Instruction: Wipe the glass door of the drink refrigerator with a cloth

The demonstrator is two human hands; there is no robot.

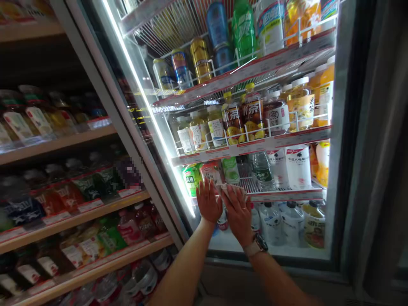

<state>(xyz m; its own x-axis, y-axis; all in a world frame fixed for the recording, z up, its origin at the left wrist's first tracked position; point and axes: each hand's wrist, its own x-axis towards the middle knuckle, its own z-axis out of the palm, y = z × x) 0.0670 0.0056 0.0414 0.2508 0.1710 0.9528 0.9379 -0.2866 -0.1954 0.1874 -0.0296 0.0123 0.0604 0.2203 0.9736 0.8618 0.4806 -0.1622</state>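
Arms outstretched, both grips unclenched: left hand flat, right hand flat over white cloth; shelved bottles beyond.

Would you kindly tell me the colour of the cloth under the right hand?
The cloth under the right hand looks whitish, showing best in the head view.
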